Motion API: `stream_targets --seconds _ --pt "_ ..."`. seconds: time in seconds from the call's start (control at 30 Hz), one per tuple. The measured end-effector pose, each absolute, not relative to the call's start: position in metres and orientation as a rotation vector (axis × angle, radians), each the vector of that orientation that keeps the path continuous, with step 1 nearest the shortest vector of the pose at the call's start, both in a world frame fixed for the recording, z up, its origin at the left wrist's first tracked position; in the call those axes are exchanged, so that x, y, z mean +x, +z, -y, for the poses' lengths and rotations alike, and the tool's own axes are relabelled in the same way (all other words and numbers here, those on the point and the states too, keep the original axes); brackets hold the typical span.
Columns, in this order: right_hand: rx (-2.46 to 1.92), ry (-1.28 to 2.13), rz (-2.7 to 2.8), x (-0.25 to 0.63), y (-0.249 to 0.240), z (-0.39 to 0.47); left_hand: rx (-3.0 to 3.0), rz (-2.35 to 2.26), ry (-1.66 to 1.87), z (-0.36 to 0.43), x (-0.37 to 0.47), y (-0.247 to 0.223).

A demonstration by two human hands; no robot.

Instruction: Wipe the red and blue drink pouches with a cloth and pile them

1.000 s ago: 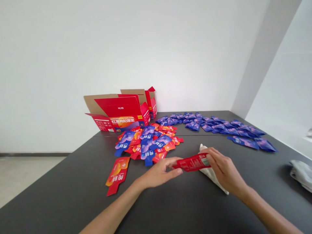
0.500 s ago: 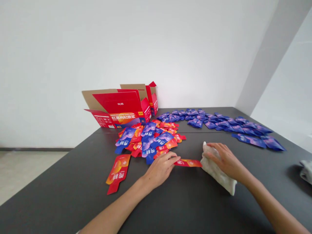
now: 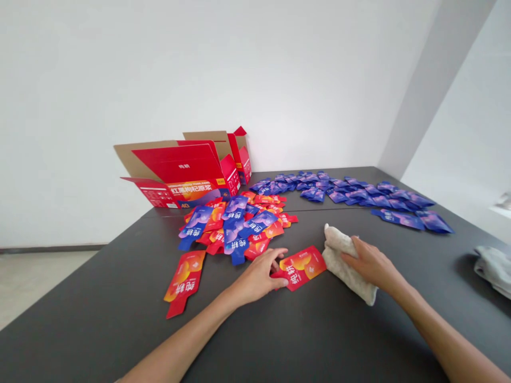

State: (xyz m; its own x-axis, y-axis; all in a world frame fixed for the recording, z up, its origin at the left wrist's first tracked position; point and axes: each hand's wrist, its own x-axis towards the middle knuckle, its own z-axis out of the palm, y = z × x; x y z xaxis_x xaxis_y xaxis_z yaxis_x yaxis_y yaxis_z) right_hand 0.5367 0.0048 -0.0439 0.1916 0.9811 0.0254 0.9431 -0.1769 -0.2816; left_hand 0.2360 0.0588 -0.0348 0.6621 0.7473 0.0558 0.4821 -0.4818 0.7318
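My left hand (image 3: pixel 261 274) has thumb and fingers around the left end of a red spouted pouch (image 3: pixel 305 267) with orange fruit printed on it. The pouch shows its broad printed face, and its right end meets a folded whitish cloth (image 3: pixel 343 263). Gripped from above, that cloth is in my right hand (image 3: pixel 369 261), partly resting on the table. Left of my left hand, another red pouch (image 3: pixel 186 282) lies alone. Just beyond is a mixed heap of red and blue pouches (image 3: pixel 235 226).
Two open red cartons (image 3: pixel 191 181) stand at the back left by the wall. Rows of blue pouches (image 3: pixel 359 194) cover the dark table's (image 3: pixel 259 340) far right. A grey cloth (image 3: pixel 495 268) lies at the right edge.
In my left hand the red pouch has turned from nearly edge-on to showing its broad face. My right hand keeps its hold on the cloth. The view has shifted slightly.
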Motion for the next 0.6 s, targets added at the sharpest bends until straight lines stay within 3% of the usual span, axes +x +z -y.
stream_targets --seconds 0.27,0.43,0.6 --pt "-2.009 0.005 1.537 0.507 -0.028 -0.005 2.133 -0.971 0.445 -0.049 0.243 -0.034" --pt "-1.746 0.147 1.990 0.446 -0.032 0.005 2.248 -0.934 0.413 -0.045 0.253 -0.032" --pt "-2.064 -0.014 2.066 0.444 -0.027 -0.001 2.312 -0.954 0.366 -0.043 0.256 -0.030"
